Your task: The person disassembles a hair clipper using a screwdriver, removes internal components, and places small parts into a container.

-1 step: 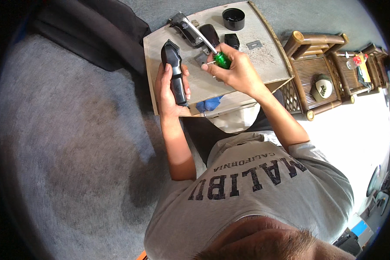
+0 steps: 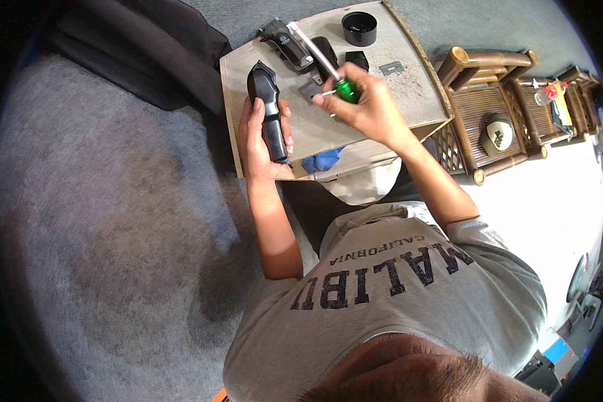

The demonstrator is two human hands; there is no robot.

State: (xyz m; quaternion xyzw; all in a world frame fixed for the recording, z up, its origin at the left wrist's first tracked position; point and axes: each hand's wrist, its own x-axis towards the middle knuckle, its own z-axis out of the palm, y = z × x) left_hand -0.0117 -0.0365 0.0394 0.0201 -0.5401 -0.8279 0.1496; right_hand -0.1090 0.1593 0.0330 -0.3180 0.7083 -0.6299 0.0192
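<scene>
My left hand (image 2: 260, 137) is wrapped round a black hair clipper (image 2: 269, 114), its blade end pointing away from me. In my right hand (image 2: 368, 107) is a screwdriver (image 2: 346, 90) with a green handle, its metal shaft slanting up to the far left over the table. A thin pale stick-like piece (image 2: 330, 92) shows by the right thumb; its kind is not clear. Beyond the hands lie a second dark clipper (image 2: 288, 47), a black rounded part (image 2: 325, 50) partly behind the shaft, and a small black piece (image 2: 357, 61). A flat metal piece (image 2: 310, 89) lies near my right fingertips.
The pale table (image 2: 415, 100) carries a round black tub (image 2: 359, 28) with small things in it, a slotted metal plate (image 2: 391, 68) and scattered dark bits. Blue cloth (image 2: 323, 161) shows below its near edge. Right stands a bamboo chair (image 2: 479, 110) with a cap (image 2: 498, 134); black fabric (image 2: 140, 47) hangs left.
The screwdriver's shaft has shifted slightly to the right, and my right hand is a little blurred. My left hand and the clipper in it have barely moved.
</scene>
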